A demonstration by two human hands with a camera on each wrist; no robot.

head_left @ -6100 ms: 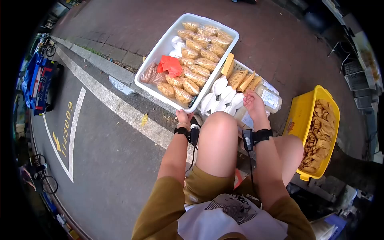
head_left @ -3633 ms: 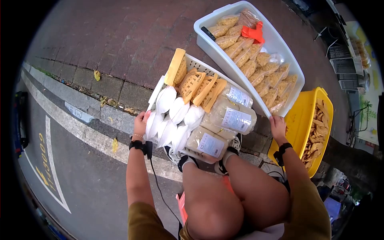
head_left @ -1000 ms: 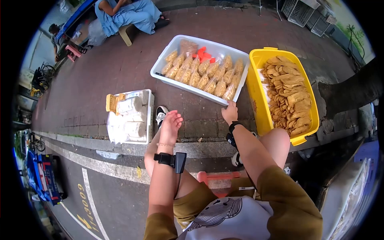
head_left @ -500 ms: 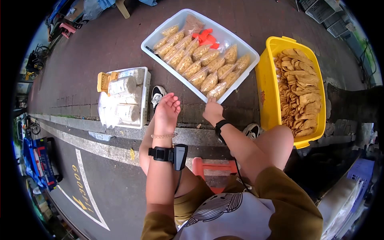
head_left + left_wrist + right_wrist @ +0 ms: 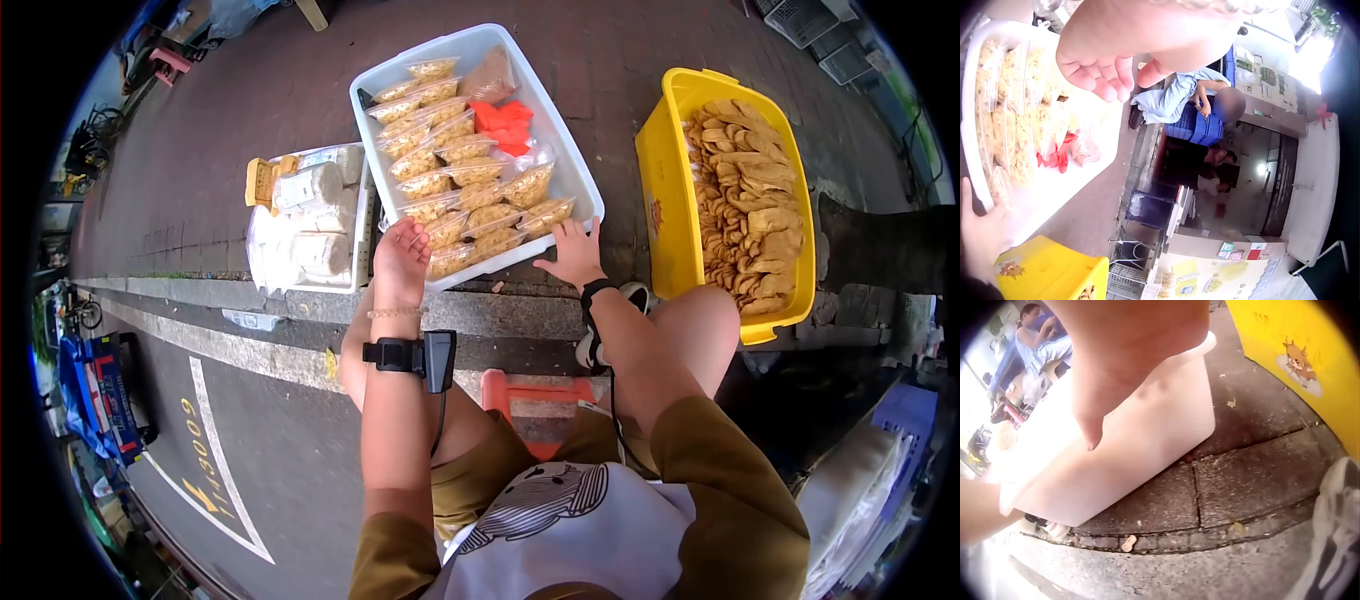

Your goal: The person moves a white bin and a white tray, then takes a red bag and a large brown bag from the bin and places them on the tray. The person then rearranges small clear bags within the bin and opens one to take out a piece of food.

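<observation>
A large pale plastic tub (image 5: 568, 182) lies at an angle before my knees, holding rows of clear bags of yellowish snacks (image 5: 475, 172), a bag of brownish food (image 5: 490, 75) and crumpled red plastic bags (image 5: 503, 125). My right hand (image 5: 577, 256) rests at the tub's near right corner, fingers spread over the rim and thumb pointing out to the side. At the near left corner is my left hand (image 5: 402, 262), palm turned up and fingers loosely bent, holding nothing; it overlaps the rim in the head view.
A smaller white basket (image 5: 366, 225) with bagged goods stands close to the tub's left side. On the right is a yellow bin (image 5: 662, 195) of flat brown crackers. A red-pink stool (image 5: 496, 392) is below me. One person in blue (image 5: 1169, 100) sits beyond the tub.
The smaller basket, earlier gripped before my knees, now stands at the left. The large tub has swung round and shifted left beside it. My right hand's fingers have spread.
</observation>
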